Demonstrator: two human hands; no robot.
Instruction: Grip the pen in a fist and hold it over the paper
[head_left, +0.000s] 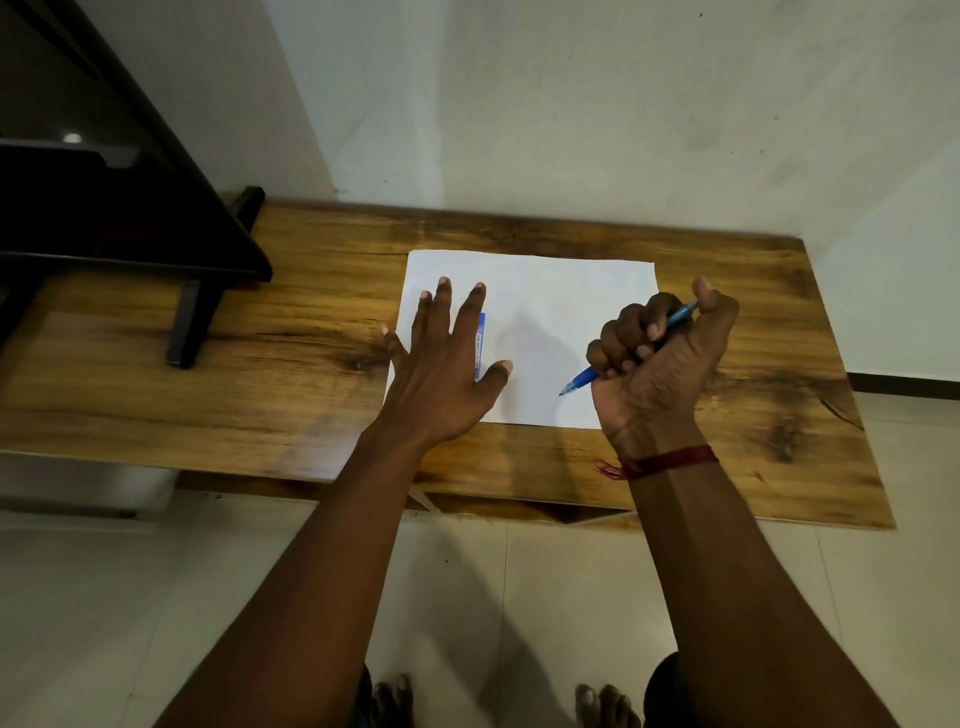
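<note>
A white sheet of paper (540, 291) lies flat on a wooden table (291, 332). My left hand (441, 364) lies spread with straight fingers over the sheet's left part, covering most of a small blue and white object (480, 343), perhaps an eraser. My right hand (660, 358) grips a blue pen (582, 378) in a fist above the sheet's right edge. The pen's tip points down and left, close to the paper. A red thread is tied round my right wrist.
A dark wooden stand (119, 208) sits on the table's left end, with a leg reaching toward the middle. A pale wall runs behind the table. Pale floor tiles and my bare toes (605, 704) show below the front edge.
</note>
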